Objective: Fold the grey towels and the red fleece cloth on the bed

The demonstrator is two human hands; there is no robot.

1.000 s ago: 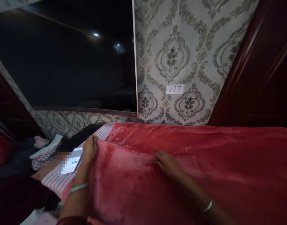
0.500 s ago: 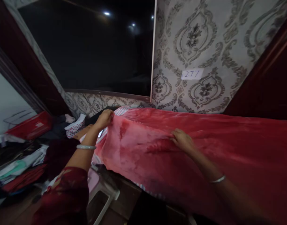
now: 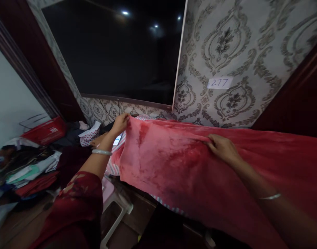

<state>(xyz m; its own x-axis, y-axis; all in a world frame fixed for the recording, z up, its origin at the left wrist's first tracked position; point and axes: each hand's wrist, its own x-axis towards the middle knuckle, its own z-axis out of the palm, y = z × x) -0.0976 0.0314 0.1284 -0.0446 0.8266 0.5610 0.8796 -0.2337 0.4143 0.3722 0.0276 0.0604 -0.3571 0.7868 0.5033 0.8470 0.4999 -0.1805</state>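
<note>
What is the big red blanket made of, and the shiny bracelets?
The blanket looks like soft plush fleece: fuzzy, with a patchy sheen, and it drapes in loose folds. The left bracelet and right bracelet look like polished silvery metal: they glint, though plastic is possible.

Red-pink blanket [image 3: 174, 166]; grey damask wallpaper [image 3: 254, 45] (sheet [image 3: 112, 168] beneath seemingly striped).

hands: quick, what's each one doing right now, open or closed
Left hand: closed, gripping the corner of the red blanket.
Right hand: closed, pinching the red blanket along its upper edge.
</note>
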